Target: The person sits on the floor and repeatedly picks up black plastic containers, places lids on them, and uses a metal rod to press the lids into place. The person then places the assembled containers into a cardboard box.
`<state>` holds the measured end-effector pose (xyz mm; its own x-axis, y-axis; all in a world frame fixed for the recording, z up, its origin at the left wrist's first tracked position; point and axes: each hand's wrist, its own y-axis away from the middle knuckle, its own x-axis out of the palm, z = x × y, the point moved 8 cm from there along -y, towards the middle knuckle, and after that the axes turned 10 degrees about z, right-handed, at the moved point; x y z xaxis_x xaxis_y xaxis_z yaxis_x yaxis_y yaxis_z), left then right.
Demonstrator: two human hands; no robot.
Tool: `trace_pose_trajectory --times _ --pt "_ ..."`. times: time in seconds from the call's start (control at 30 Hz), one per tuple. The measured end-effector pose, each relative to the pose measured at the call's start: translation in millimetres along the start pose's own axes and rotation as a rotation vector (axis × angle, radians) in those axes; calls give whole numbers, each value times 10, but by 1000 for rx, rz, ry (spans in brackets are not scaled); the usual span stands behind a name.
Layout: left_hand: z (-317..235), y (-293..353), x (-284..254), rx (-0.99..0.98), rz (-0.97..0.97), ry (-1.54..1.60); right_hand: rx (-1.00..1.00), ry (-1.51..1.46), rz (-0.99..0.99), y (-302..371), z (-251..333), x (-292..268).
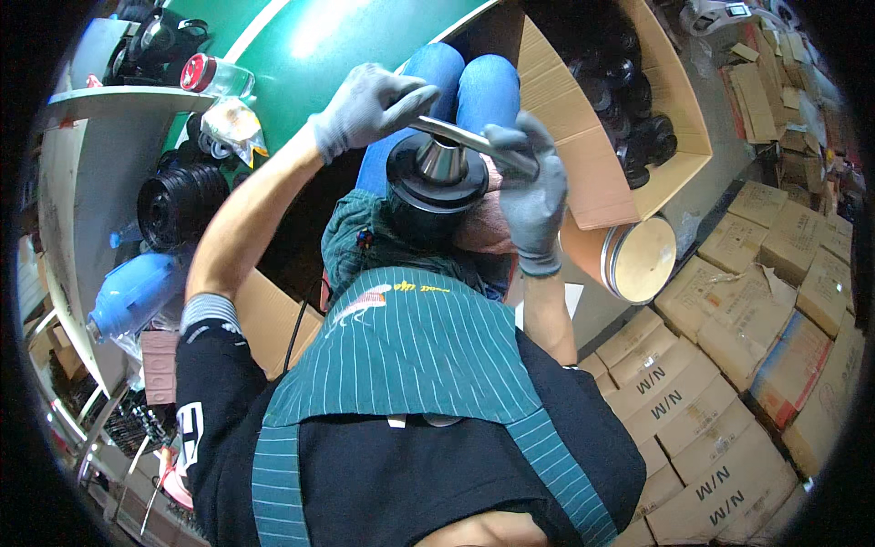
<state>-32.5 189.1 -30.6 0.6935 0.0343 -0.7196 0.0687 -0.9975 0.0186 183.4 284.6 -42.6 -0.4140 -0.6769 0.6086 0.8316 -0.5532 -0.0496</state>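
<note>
both gloved hands, left hand and right hand, grip a metal bar over a black part

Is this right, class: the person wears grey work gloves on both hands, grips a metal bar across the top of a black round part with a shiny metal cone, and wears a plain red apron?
Not quite. The head view shows the apron is green with thin pale stripes, not plain red. The rest holds: the left hand and right hand wear grey gloves and grip the metal bar over the black round part.
</note>
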Motion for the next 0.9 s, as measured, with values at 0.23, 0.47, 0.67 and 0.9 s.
trace_pose_trajectory --times 0.23,0.47,0.67,0.9 --pt "979 996 -186 -576 -518 268 189 1239 369 179 -198 255" --pt "1857 1529 2 -885 -595 -239 0 1176 411 310 97 508" --pt "1386 1578 -57 -644 -607 -374 -196 1125 324 89 459 515" --pt "-198 1237 -95 209 -504 -317 238 134 -129 -426 -577 -830"
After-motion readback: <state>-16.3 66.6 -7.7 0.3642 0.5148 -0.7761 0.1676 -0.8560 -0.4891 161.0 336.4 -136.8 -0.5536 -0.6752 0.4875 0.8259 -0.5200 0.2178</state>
